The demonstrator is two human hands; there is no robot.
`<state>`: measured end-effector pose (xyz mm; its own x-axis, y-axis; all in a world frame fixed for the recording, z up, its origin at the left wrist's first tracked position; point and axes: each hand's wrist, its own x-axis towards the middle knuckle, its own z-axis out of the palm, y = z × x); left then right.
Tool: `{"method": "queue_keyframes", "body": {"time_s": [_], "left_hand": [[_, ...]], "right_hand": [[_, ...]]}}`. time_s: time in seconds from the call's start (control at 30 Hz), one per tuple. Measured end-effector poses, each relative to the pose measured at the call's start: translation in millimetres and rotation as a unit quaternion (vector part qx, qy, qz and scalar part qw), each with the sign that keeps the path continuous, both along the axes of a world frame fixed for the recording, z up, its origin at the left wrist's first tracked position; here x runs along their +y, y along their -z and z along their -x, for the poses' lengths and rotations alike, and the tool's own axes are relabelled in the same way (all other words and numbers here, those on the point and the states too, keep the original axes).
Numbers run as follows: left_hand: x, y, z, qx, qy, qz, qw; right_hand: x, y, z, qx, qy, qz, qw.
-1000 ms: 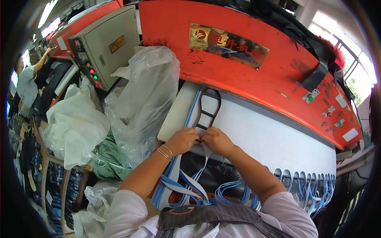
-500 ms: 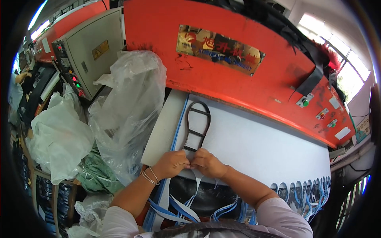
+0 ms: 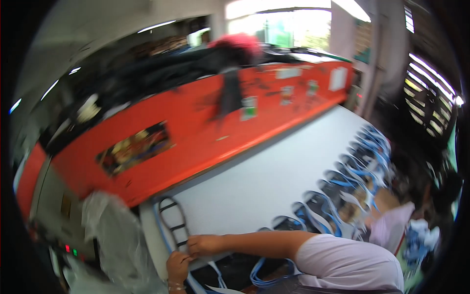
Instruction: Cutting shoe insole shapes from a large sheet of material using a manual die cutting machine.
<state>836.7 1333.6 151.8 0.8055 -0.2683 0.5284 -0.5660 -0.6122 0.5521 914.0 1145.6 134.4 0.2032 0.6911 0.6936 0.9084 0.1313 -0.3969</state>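
Note:
A dark, sole-shaped cutting die (image 3: 177,227) with crossbars lies on a white sheet (image 3: 245,181), close to the sheet's left edge. My right hand (image 3: 205,245) is closed against the near end of the die. Just below and left of it, my left hand (image 3: 177,267) is curled shut, its fingertips close to the right hand's. What the fingers pinch between them is hidden. Blue and white offcut strips (image 3: 215,274) hang below the sheet's front edge, beside my hands.
A red press beam (image 3: 196,142) with buttons spans the sheet's far side. Scalloped cut-outs and blue-white strips (image 3: 338,210) run along the sheet's right front edge. Clear plastic bags (image 3: 112,235) stand at left, near a grey control cabinet (image 3: 61,206) with lit buttons.
The view has swung to the right, with blur, bringing the window and the sheet's right end into sight. Both hands remain closed at the die's near end.

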Motion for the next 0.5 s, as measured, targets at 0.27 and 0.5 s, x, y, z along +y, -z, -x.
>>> {"method": "queue_keyframes", "body": {"time_s": [0.27,0.5], "left_hand": [[-15.9,-28.6,-4.3,0.1,-0.079,-0.134,0.983],[-121.4,-76.7,-19.7,-0.062,-0.26,-0.379,0.886]], "right_hand": [[-117.2,-99.4,66.1,0.023,0.083,-0.102,0.991],[-416.1,-56.7,216.0,0.101,0.197,-0.087,0.971]]}}
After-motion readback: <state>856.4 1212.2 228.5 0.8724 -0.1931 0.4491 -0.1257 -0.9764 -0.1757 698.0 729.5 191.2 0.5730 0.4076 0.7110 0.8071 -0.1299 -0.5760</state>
